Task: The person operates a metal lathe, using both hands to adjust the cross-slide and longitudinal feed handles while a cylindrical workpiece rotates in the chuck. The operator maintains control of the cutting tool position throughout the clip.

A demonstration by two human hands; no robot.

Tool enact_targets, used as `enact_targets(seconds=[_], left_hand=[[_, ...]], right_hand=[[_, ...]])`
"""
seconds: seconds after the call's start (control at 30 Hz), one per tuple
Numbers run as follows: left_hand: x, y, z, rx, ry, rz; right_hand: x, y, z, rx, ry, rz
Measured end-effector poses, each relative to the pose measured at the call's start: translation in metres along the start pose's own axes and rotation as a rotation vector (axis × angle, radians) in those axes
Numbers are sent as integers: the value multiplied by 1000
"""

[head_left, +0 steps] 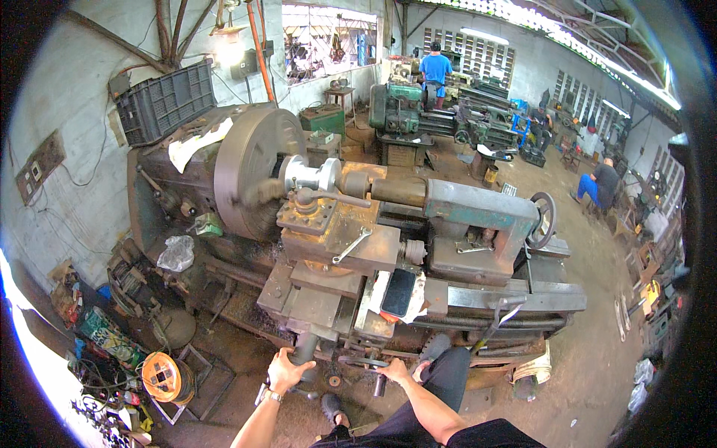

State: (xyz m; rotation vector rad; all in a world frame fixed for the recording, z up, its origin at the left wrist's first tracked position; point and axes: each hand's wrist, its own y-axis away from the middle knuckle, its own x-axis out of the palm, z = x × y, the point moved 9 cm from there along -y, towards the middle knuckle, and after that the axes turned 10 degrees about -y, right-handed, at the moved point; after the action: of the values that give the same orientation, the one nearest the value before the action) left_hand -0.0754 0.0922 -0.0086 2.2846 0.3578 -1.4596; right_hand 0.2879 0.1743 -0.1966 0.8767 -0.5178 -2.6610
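My left hand (pixel 285 371) is closed around the dark cross-slide handle (pixel 305 348) at the front of a large metal lathe. To its right, my right hand (pixel 396 370) grips the rim of the carriage handwheel (pixel 363 361), whose crank knob hangs below the fingers. Beyond both hands, a shiny spool-shaped workpiece (pixel 309 176) sits between the chuck (pixel 258 175), blurred as if turning, and the tailstock (pixel 478 213). The tool post (pixel 308 211) stands just in front of the workpiece; contact with it is too small to tell.
A spanner (pixel 352 246) lies on the slide, and a phone (pixel 399 291) rests on a cloth nearby. An orange cable reel (pixel 166 377) stands at lower left. Farther back are a person in blue (pixel 435 69) by green machines and a seated person (pixel 597 179) at right.
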Motion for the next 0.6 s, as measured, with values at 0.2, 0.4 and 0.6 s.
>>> enact_targets(seconds=[0.2,0.4,0.6], left_hand=[[-2,1,0,35,30,-40],[0,1,0,43,24,-34],[1,0,0,52,18,-18]], right_hand=[[-4,6,3,70,-4,11],[-1,4,-8,161,-12,21],[-2,8,-8,193,-54,61]])
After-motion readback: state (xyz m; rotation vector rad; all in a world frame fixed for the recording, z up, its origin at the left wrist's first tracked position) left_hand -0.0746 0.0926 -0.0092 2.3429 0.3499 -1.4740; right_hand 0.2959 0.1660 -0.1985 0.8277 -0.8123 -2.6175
